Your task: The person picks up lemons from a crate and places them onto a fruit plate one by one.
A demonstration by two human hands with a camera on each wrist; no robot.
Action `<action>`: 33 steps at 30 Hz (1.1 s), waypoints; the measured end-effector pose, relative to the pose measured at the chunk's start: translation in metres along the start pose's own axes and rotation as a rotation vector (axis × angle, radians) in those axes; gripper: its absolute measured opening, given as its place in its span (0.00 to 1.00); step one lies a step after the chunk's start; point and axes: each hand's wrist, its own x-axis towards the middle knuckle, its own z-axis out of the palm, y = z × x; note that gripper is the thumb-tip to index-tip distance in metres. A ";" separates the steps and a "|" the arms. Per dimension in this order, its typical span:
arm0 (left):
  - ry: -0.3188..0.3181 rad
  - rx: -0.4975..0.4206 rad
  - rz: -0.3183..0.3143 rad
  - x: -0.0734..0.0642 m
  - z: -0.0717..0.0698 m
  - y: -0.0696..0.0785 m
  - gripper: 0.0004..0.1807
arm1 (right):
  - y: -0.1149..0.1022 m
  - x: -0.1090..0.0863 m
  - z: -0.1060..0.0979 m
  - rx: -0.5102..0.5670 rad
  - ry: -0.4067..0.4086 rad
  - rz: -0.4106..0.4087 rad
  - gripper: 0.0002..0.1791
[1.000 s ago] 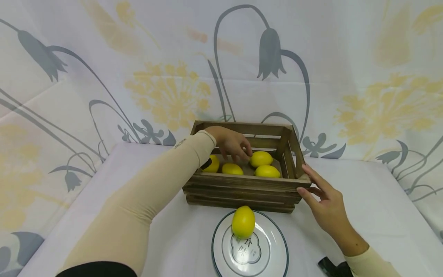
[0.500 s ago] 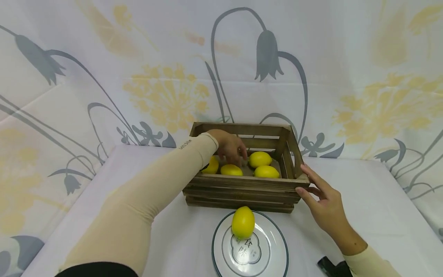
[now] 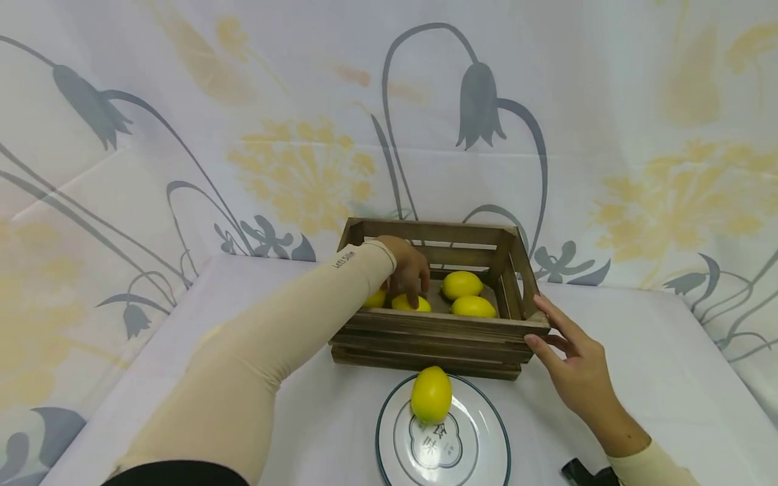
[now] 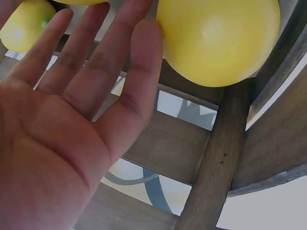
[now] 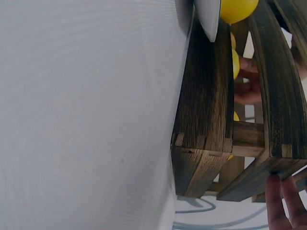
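Note:
In the head view my left hand (image 3: 408, 270) reaches down into the slatted wooden crate (image 3: 431, 335), a fingertip at the front-middle lemon (image 3: 411, 303). The left wrist view shows its palm and extended fingers (image 4: 98, 60), with a large lemon (image 4: 218, 40) beside them and part of another lemon (image 4: 84, 1) at the top edge. My right hand (image 3: 577, 368) grips the crate's front right corner, thumb at the front and fingers along the end. In the right wrist view, two fingers (image 5: 276, 201) touch the end slat. The sleeve partly hides a lemon (image 3: 375, 299) at the left.
Two lemons lie in the crate's right half, a rear lemon (image 3: 462, 285) and a front lemon (image 3: 474, 307). Before the crate, one lemon (image 3: 431, 395) rests on a round, blue-rimmed plate (image 3: 480, 452). A white cloth covers the table (image 3: 316, 432); a printed cloth (image 3: 577, 88) hangs behind.
My left hand has moved left and down inside the crate, from beside the rear right lemon to the front-middle one. The right hand stays at the corner.

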 end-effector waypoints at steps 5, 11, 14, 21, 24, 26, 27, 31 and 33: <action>0.023 0.044 0.003 0.001 0.001 -0.002 0.23 | 0.002 0.000 0.001 0.009 0.003 -0.022 0.39; 0.042 0.049 0.007 0.003 0.001 -0.004 0.24 | 0.002 0.001 0.002 0.009 0.007 -0.031 0.38; 0.029 -0.025 0.009 0.004 0.002 -0.006 0.26 | 0.002 0.001 0.002 0.004 0.005 -0.029 0.39; -0.010 -0.094 -0.001 0.005 0.001 -0.004 0.31 | 0.003 0.002 0.003 -0.004 0.005 -0.055 0.38; -0.021 -0.096 0.000 0.004 0.002 -0.001 0.31 | 0.003 0.001 0.002 -0.005 0.012 -0.050 0.38; -0.032 -0.101 -0.001 0.003 0.002 0.000 0.32 | 0.004 0.000 0.002 -0.007 0.012 -0.044 0.38; -0.038 -0.101 -0.005 0.003 0.002 0.001 0.32 | 0.004 0.000 0.001 -0.007 0.013 -0.042 0.38; -0.068 -0.053 -0.023 0.002 0.002 0.004 0.33 | 0.004 -0.001 0.001 -0.012 0.014 -0.037 0.38; -0.075 -0.018 -0.032 0.002 0.001 0.005 0.32 | 0.004 0.000 0.001 -0.011 0.015 -0.037 0.38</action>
